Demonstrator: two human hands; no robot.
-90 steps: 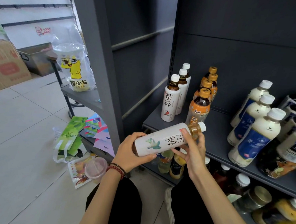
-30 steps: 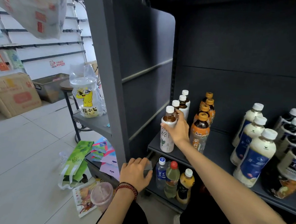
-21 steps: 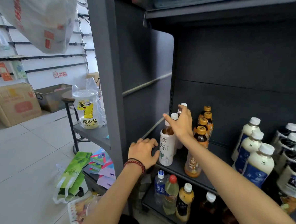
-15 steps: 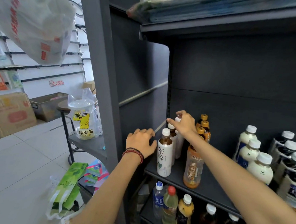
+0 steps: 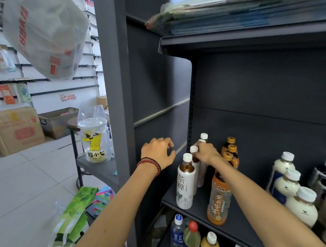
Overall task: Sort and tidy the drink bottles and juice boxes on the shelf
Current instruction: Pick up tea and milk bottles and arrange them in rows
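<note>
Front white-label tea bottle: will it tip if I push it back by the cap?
Likely tippy: the front tea bottle is tall and narrow, and looks full, so heavy. Its smooth sleeve may slip. It stands near the shelf edge.

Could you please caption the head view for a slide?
Right hand grips a tea bottle on the shelf; left hand hovers open nearby.

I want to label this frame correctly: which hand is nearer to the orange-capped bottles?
Right. The right hand grips the white-capped bottles just left of the orange-capped bottles; the left hand is farther left, beyond the white-capped row.
</note>
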